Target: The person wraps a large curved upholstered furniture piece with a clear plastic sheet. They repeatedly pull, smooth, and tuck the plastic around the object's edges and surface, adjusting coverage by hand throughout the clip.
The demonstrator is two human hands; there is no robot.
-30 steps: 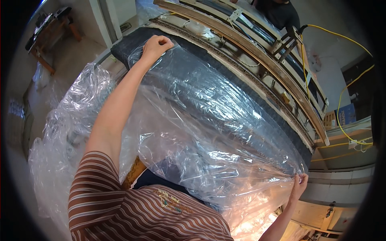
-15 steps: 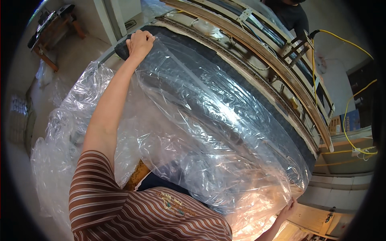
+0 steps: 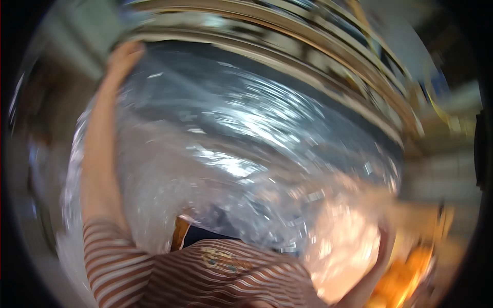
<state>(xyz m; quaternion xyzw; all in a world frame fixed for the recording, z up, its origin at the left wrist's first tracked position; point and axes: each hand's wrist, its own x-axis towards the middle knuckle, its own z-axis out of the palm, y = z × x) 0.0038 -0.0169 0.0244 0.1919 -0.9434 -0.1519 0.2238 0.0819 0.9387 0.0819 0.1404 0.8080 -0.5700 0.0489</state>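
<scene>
A large sheet of clear plastic (image 3: 231, 167), creased and shiny, spreads across a long dark padded surface (image 3: 174, 54) in front of me. My left arm reaches out to the far left corner. There my left hand (image 3: 125, 54) is closed on the edge of the plastic sheet, though motion smears it. Low on the right, my right hand (image 3: 385, 233) is at the sheet's near right edge. Its fingers are blurred but look closed on the plastic. Between the hands the sheet is spread wide, its near part lying against my striped shirt (image 3: 205, 262).
Beyond the dark padding runs a wooden frame (image 3: 328, 38) with long slats. A yellow cable (image 3: 436, 110) hangs at the right. A light wooden piece (image 3: 421, 218) and a bright orange-lit area (image 3: 408, 277) lie near my right arm.
The whole view has swung and blurred. My left hand stays at the padding's far left corner, and my right hand stays at the sheet's right edge. The person beyond the frame is out of sight.
</scene>
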